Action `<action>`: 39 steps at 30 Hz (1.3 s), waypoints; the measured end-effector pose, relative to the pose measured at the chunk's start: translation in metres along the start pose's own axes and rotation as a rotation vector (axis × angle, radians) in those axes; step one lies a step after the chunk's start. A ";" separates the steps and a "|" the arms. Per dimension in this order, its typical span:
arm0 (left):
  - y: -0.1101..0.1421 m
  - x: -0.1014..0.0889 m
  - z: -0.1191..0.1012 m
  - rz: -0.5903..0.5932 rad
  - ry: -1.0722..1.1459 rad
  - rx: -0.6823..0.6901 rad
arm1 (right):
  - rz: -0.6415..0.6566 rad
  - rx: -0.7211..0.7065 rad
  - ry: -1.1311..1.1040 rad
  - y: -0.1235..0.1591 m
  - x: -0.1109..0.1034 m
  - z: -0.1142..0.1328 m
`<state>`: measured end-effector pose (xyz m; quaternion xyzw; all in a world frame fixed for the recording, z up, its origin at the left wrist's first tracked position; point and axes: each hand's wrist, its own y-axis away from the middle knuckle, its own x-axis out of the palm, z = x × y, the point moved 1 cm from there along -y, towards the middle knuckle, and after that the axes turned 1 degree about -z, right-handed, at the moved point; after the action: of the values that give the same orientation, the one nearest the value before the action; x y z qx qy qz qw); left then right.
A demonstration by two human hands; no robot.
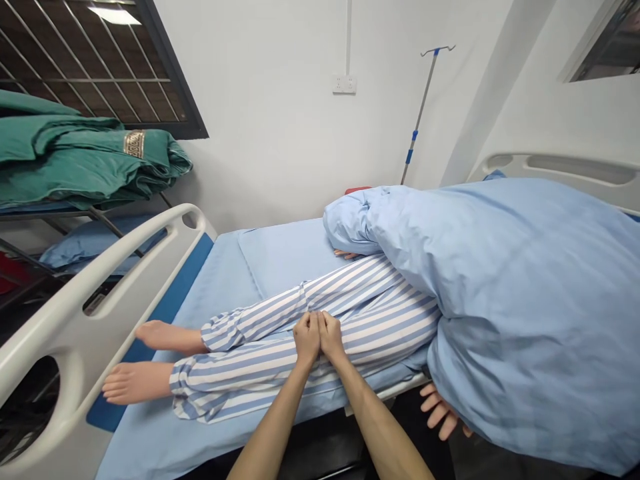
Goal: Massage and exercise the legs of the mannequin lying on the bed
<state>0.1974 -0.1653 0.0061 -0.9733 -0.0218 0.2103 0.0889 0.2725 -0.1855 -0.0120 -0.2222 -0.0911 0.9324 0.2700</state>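
Observation:
My left hand [307, 337] and my right hand [331, 334] are both closed into fists, pressed side by side with the knuckles facing away from me. Nothing shows sticking out of either fist. They are over the knees of the blue-and-white striped trousers [385, 330]; whether they touch the cloth I cannot tell. The trousers are on a lying figure like a care manikin, with bare feet [137, 383] at the left. A light blue quilt [520, 267] covers its upper body and head. One manikin hand [440, 412] hangs out below the quilt at the bed's near side.
The bed's pale footboard [125, 257] rises at the left and the headboard [575, 170] at the far right. An IV pole [423, 110] stands against the wall. Folded green cloth [85, 163] rests on a rack behind the footboard.

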 end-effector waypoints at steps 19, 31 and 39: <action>0.015 0.021 -0.005 0.229 -0.623 0.006 | 0.130 -0.109 0.464 -0.005 -0.050 -0.008; 0.016 0.053 -0.031 0.105 -0.038 -0.026 | -0.021 -0.027 -0.003 -0.007 -0.059 -0.021; 0.017 0.055 -0.025 0.110 -0.142 -0.013 | 0.078 -0.056 0.278 -0.015 -0.073 -0.003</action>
<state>0.2574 -0.1822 0.0027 -0.9563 0.0238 0.2833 0.0689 0.3357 -0.2128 0.0167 -0.3601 -0.0702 0.8995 0.2372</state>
